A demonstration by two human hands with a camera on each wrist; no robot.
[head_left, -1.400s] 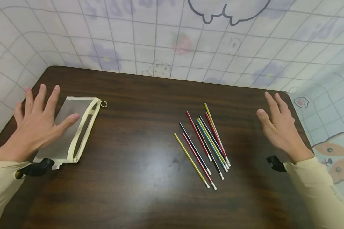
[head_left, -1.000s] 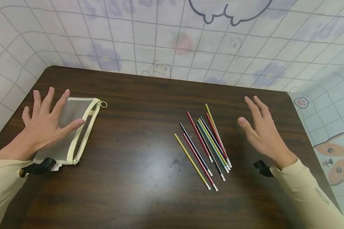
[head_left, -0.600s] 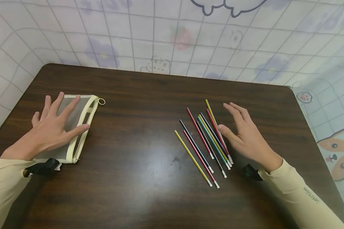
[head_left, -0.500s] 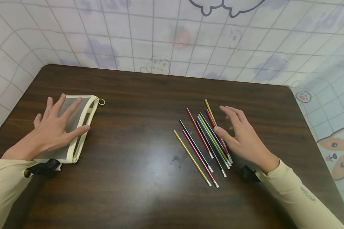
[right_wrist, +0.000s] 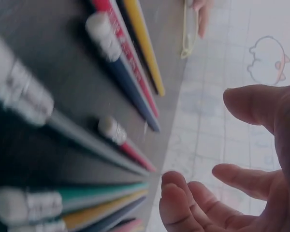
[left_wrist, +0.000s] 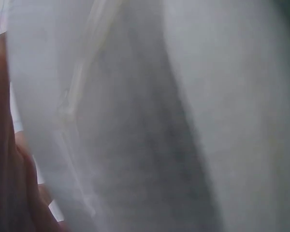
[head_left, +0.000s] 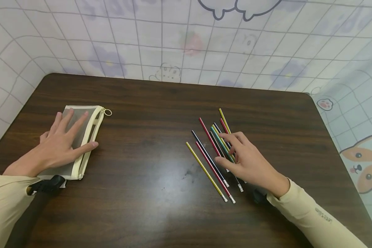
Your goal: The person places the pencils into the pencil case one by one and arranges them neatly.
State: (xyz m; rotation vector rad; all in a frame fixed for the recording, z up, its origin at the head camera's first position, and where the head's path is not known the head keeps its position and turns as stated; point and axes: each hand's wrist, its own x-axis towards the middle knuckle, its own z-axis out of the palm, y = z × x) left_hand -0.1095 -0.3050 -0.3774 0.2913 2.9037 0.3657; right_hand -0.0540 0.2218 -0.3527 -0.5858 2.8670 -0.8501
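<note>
My left hand [head_left: 57, 146] lies with spread fingers over a grey mesh zip pouch [head_left: 63, 171] with cream edging, at the left of the table. Blurred pale mesh [left_wrist: 135, 135] fills most of the left wrist view. My right hand [head_left: 249, 163] hovers over the right side of a group of pencils, its fingers slightly bent and apart from the thumb. Among them are a yellow pencil [head_left: 203, 168], a red pencil [head_left: 208, 136] and a teal pencil [head_left: 217, 136]. White erasers [right_wrist: 12, 205] face the camera in the right wrist view. Nothing shows between thumb and fingers there.
The dark wooden table [head_left: 142, 144] carries the pouch and pencils. A ring pull [head_left: 107, 112] sticks out from the pouch's far corner. Behind and beside the table hangs a white grid-patterned cloth [head_left: 148, 41] with cartoon prints.
My right hand has moved left and toward me, from the table's right side to over the pencils. My left hand has moved right and down onto the pouch. Pencils and pouch stay in place.
</note>
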